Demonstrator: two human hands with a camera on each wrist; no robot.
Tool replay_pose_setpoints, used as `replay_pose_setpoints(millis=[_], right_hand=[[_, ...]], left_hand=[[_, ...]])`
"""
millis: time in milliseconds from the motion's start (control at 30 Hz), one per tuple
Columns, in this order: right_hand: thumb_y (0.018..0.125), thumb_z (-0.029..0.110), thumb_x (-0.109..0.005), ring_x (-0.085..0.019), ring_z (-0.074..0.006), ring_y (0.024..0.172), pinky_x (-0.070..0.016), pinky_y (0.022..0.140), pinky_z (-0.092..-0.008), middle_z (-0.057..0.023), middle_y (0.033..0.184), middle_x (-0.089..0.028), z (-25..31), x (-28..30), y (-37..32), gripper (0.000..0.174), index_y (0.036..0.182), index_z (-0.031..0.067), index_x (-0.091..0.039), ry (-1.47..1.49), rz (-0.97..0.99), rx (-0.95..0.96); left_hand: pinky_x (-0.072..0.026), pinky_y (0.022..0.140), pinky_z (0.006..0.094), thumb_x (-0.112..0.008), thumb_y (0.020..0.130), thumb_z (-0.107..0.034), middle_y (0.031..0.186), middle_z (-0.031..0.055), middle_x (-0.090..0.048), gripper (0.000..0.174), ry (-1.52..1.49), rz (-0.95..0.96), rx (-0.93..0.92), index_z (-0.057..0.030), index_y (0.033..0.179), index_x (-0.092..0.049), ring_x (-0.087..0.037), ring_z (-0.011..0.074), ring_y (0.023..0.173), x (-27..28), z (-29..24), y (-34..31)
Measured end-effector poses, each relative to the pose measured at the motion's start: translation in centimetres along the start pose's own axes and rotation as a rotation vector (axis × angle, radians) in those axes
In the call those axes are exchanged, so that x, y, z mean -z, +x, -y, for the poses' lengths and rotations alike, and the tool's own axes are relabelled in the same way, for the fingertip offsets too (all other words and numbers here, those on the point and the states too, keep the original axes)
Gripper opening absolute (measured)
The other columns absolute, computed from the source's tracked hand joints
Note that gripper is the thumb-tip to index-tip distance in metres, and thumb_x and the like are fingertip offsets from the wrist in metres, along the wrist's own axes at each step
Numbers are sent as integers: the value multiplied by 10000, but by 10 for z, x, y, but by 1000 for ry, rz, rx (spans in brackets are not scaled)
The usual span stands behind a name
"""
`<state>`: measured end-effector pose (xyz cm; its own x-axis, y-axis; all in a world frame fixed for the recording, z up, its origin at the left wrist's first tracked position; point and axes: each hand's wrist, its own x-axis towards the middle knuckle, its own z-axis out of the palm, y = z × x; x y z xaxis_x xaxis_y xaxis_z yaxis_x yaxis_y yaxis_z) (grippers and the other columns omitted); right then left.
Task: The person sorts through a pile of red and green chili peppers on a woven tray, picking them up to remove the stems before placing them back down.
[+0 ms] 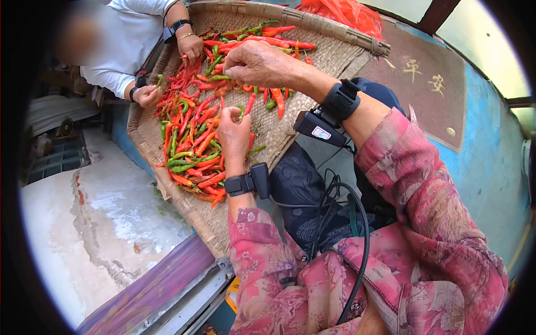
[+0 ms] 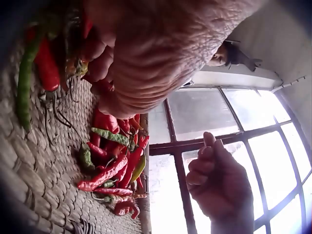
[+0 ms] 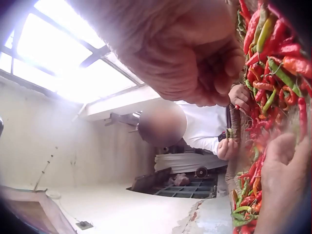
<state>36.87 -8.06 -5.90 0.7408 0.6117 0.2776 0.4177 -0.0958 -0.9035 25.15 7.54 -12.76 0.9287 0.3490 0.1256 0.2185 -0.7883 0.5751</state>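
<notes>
My left hand (image 1: pixel 233 134) is low over a woven tray (image 1: pixel 146 146), its fingers curled and gripping a red chili pepper (image 1: pixel 249 104) that sticks up past the fingertips. A green chili (image 1: pixel 241 113) shows against the same fingers. In the left wrist view the palm hides most of the grip. Higher up and to the right, my right hand (image 1: pixel 259 61) hovers above the chilies with curled fingers. Thumb and forefinger of that right hand (image 2: pixel 219 180) come together in the left wrist view, with no pepper showing between them. Red and green chilies (image 1: pixel 192 139) lie heaped below.
Across the tray another person (image 1: pixel 131 42) in white reaches in with both hands, one of them holding a green chili (image 1: pixel 160 80). A red plastic bag (image 1: pixel 349 19) lies beyond the far rim. A black cable (image 1: pixel 363 240) hangs over my lap.
</notes>
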Motion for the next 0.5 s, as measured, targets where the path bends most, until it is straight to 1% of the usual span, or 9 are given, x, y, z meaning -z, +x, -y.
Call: replay_pose_setpoints(millis=[33, 133, 233, 267, 300, 367, 400, 467, 500], right_hand=[[748, 172, -565, -622, -286, 709, -478, 662, -383, -152, 725, -630, 1, 0, -2, 190, 815, 18, -655, -35, -25, 34], [750, 177, -565, -620, -292, 717, -476, 671, -384, -155, 726, -629, -4, -1, -2, 194, 815, 18, -654, -83, -40, 89], [751, 180, -565, -618, -296, 722, -475, 676, -384, -158, 736, -630, -6, -2, -4, 197, 816, 17, -654, -88, -19, 89], [750, 180, -565, -617, -297, 723, -474, 677, -384, -160, 740, -630, -6, -2, -6, 197, 815, 16, -653, -78, -11, 71], [750, 180, -565, -617, -297, 723, -474, 677, -384, -160, 740, -630, -4, -2, -7, 197, 815, 16, -653, -78, -10, 72], [749, 179, -565, -617, -300, 719, -475, 673, -384, -164, 738, -629, -2, -2, -9, 197, 811, 14, -653, -122, -14, 96], [749, 179, -565, -617, -300, 719, -475, 673, -384, -164, 738, -629, -2, -2, -9, 197, 811, 14, -653, -122, -13, 96], [781, 148, -537, -592, -178, 604, -468, 570, -310, -101, 664, -615, -3, -1, -9, 214, 853, -27, -637, -113, -7, 160], [781, 148, -537, -592, -178, 604, -468, 570, -310, -101, 664, -615, -4, -1, -9, 214, 853, -27, -637, -116, -7, 156]], left_hand=[[-452, 607, 336, -643, 726, -127, 766, 96, -592, 265, 5, 0, 0, -19, 929, -510, -573, 195, 673, 3, 3, -3], [-359, 506, 182, -608, 797, -119, 736, 10, -536, 163, -629, -38, 232, -37, 899, -511, -452, 46, 604, 19, -2, -16], [-364, 497, 180, -588, 807, -109, 745, -6, -529, 138, -719, -236, 271, -43, 902, -511, -455, 46, 608, 39, -9, -25], [-391, 568, 212, -594, 813, -144, 786, 16, -517, 209, -740, -324, 253, -21, 945, -489, -475, 70, 655, 45, -8, -27], [-391, 568, 212, -594, 813, -144, 786, 16, -517, 209, -740, -326, 253, -21, 945, -489, -475, 70, 655, 51, -4, -30], [-421, 638, 234, -576, 828, -157, 830, 31, -517, 216, -597, -553, 241, -13, 961, -486, -498, 92, 724, 63, 4, -32], [-431, 737, 273, -562, 840, -182, 897, 65, -519, 235, -544, -659, 141, -16, 991, -492, -510, 137, 825, 65, 10, -30], [-422, 771, 306, -564, 840, -203, 968, 109, -510, 273, -387, -753, 184, -29, 1037, -491, -503, 171, 880, 68, 23, -33], [-413, 806, 340, -566, 839, -224, 1040, 153, -502, 314, -228, -841, 227, -42, 1083, -491, -496, 206, 935, 70, 22, -36]])
